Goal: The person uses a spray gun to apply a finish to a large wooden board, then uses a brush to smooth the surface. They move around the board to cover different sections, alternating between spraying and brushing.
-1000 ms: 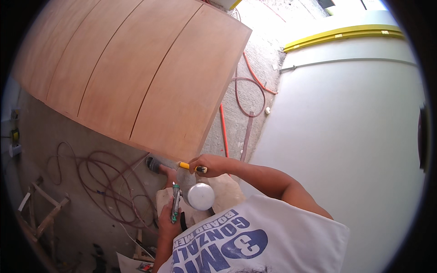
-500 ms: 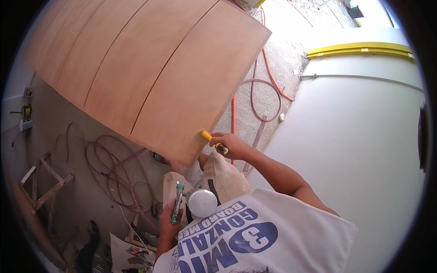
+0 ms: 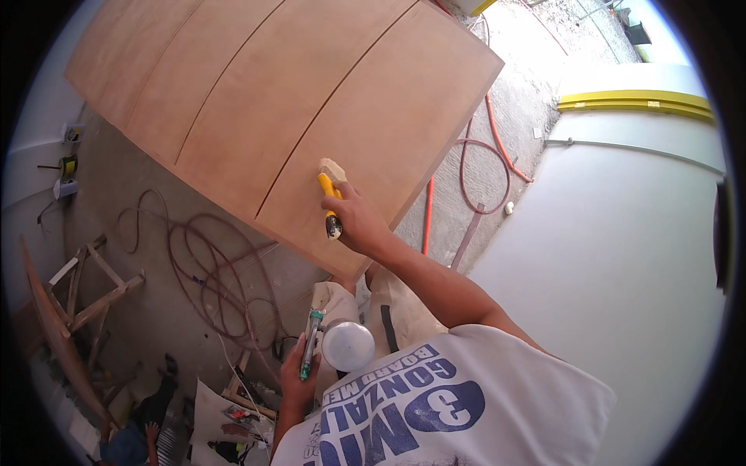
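In my right hand (image 3: 356, 217) is a brush (image 3: 329, 185) with a yellow and black handle. Its pale bristles rest on or just over the reddish-brown wooden panel (image 3: 388, 109), beside one of the long dark grooves. Down by my lap, my left hand (image 3: 295, 369) is closed around a spray gun (image 3: 312, 338) with green end parts. The gun's round silver-white cup (image 3: 348, 346) sits against its right side, near my thigh. My left fingers are partly hidden behind the gun body.
Coiled reddish hose (image 3: 206, 264) lies on the concrete floor at left, near a wooden trestle (image 3: 97, 291). An orange hose (image 3: 428, 217) runs beyond the panel's right edge. A white wall (image 3: 598, 248) stands at right. Another person (image 3: 136, 443) is low at the lower left.
My right hand has carried the brush from the panel's near right corner further in, up and left toward the groove. The view has shifted, and another person now shows at lower left.
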Action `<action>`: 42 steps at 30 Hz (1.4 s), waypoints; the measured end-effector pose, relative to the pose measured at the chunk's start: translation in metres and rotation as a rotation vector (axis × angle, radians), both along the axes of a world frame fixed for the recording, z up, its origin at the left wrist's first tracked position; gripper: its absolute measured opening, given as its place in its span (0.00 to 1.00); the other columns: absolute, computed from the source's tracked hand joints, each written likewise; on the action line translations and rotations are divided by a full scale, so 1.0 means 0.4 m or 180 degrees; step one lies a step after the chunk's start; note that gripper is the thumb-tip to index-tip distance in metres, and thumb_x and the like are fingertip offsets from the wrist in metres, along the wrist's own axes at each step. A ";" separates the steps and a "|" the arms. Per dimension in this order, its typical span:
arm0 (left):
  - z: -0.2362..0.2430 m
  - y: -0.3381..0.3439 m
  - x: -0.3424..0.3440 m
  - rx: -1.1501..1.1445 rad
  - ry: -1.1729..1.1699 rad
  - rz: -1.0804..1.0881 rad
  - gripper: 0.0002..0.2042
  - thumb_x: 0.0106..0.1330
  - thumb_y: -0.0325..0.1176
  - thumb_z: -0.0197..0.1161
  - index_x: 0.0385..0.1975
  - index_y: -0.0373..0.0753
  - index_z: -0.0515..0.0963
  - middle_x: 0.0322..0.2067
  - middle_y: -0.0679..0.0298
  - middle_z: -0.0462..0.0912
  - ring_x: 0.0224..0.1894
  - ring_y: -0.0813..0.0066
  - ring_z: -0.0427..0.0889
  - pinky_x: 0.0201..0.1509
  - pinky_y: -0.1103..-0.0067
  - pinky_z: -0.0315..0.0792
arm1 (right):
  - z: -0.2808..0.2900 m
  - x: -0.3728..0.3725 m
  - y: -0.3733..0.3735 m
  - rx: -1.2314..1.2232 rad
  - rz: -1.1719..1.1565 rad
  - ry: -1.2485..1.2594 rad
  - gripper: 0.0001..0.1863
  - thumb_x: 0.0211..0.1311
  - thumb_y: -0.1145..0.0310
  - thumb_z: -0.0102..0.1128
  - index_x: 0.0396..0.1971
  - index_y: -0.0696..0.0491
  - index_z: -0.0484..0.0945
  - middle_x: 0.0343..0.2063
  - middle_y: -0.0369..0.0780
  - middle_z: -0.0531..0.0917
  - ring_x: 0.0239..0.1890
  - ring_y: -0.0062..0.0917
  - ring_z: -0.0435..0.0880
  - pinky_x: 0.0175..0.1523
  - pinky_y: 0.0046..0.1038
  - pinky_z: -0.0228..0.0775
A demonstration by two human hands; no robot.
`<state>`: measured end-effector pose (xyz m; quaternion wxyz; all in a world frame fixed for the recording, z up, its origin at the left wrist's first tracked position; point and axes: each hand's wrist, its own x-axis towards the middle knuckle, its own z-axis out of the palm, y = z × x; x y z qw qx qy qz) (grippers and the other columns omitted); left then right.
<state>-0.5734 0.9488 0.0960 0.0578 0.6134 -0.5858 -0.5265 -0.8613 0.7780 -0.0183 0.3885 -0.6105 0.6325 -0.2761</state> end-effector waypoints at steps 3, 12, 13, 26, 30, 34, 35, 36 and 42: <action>-0.061 -0.007 0.029 0.0045 0.0255 0.0117 0.30 0.68 0.26 0.69 0.70 0.34 0.70 0.52 0.44 0.85 0.55 0.51 0.87 0.58 0.67 0.77 | -0.026 0.093 0.009 0.0162 0.0677 -0.0850 0.10 0.59 0.76 0.63 0.41 0.54 0.82 0.44 0.49 0.85 0.49 0.48 0.84 0.54 0.42 0.75; -0.092 -0.226 -0.004 0.0006 0.0804 -0.0039 0.30 0.69 0.25 0.67 0.71 0.30 0.68 0.56 0.42 0.83 0.57 0.52 0.85 0.60 0.67 0.76 | -0.088 -0.395 -0.269 -0.0008 -0.0701 0.0393 0.08 0.60 0.71 0.64 0.39 0.53 0.83 0.40 0.50 0.84 0.42 0.47 0.84 0.48 0.42 0.76; -0.100 -0.243 -0.008 -0.0013 0.0852 0.0024 0.30 0.69 0.25 0.67 0.71 0.29 0.68 0.56 0.43 0.83 0.57 0.55 0.85 0.60 0.68 0.76 | -0.068 -0.422 -0.297 -0.0272 -0.0920 0.0803 0.08 0.60 0.71 0.64 0.39 0.53 0.84 0.38 0.49 0.85 0.41 0.47 0.85 0.47 0.43 0.77; -0.108 -0.412 -0.080 -0.0027 0.0786 0.0182 0.23 0.73 0.27 0.64 0.65 0.26 0.72 0.49 0.51 0.86 0.51 0.68 0.85 0.56 0.73 0.76 | -0.124 -0.445 -0.409 -0.0572 -0.0551 0.0223 0.10 0.57 0.75 0.61 0.39 0.55 0.83 0.34 0.44 0.86 0.37 0.37 0.86 0.43 0.35 0.77; -0.128 -0.438 -0.109 -0.0320 0.0726 0.0175 0.23 0.72 0.30 0.65 0.65 0.28 0.73 0.48 0.49 0.86 0.49 0.64 0.86 0.54 0.71 0.77 | -0.060 -0.462 -0.451 -0.0479 -0.0706 -0.0085 0.10 0.58 0.78 0.61 0.40 0.55 0.83 0.40 0.43 0.84 0.42 0.33 0.85 0.47 0.33 0.77; -0.077 -0.508 -0.215 -0.0545 0.0532 -0.0139 0.25 0.72 0.30 0.66 0.66 0.30 0.73 0.47 0.47 0.85 0.48 0.58 0.88 0.53 0.70 0.78 | -0.086 -0.271 -0.335 0.0610 0.0862 -0.1385 0.10 0.57 0.76 0.64 0.40 0.54 0.83 0.35 0.39 0.83 0.45 0.27 0.82 0.51 0.31 0.75; -0.072 -0.521 -0.237 -0.0555 0.0469 -0.0191 0.25 0.71 0.29 0.66 0.67 0.30 0.72 0.47 0.47 0.85 0.48 0.57 0.88 0.53 0.69 0.78 | -0.102 -0.285 -0.337 0.0570 0.0988 -0.1234 0.10 0.56 0.76 0.64 0.40 0.54 0.83 0.35 0.39 0.84 0.44 0.27 0.82 0.51 0.31 0.75; -0.065 -0.535 -0.261 -0.0564 0.0405 -0.0244 0.25 0.71 0.29 0.66 0.67 0.31 0.72 0.48 0.47 0.85 0.48 0.56 0.88 0.53 0.69 0.78 | -0.118 -0.304 -0.343 0.0529 0.1113 -0.1085 0.11 0.56 0.76 0.64 0.40 0.54 0.84 0.35 0.39 0.84 0.44 0.27 0.82 0.51 0.32 0.75; -0.053 -0.637 -0.419 -0.0388 0.0511 -0.0325 0.26 0.70 0.25 0.67 0.67 0.31 0.71 0.47 0.47 0.85 0.48 0.57 0.87 0.52 0.70 0.79 | -0.106 -0.887 -0.673 0.0105 -0.0612 -0.0111 0.07 0.60 0.71 0.65 0.37 0.53 0.86 0.30 0.41 0.86 0.33 0.23 0.83 0.41 0.30 0.77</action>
